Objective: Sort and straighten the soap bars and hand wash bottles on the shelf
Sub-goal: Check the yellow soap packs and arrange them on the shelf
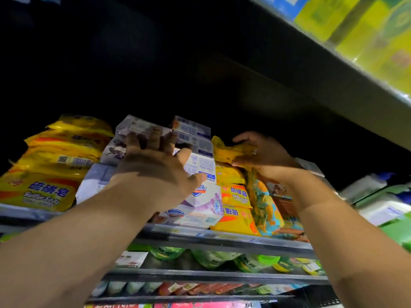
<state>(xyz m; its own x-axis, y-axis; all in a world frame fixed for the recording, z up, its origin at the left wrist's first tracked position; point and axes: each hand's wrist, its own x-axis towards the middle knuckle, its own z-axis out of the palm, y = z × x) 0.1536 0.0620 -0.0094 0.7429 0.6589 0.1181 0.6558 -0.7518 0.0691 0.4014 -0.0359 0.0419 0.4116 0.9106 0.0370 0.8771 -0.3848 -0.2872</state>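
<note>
Because the back of the shelf (pixel 222 237) lies in deep shadow, the rear rows cannot be made out, and the left hand (pixel 153 161) covers much of the stack of white cardboard soap boxes (pixel 201 167), its fingers spread and straight against the printed faces. Just beside, the right hand (pixel 262 154) pinches a glossy, crinkled yellow soap packet (pixel 226 151) between thumb and curled fingers, on top of a pile of flat sulfur soap packets (pixel 236 207) in the same film; its print is too blurred to read. Soft yellow pillow packs (pixel 44 192) are heaped left of the boxes, on the same shelf.
</note>
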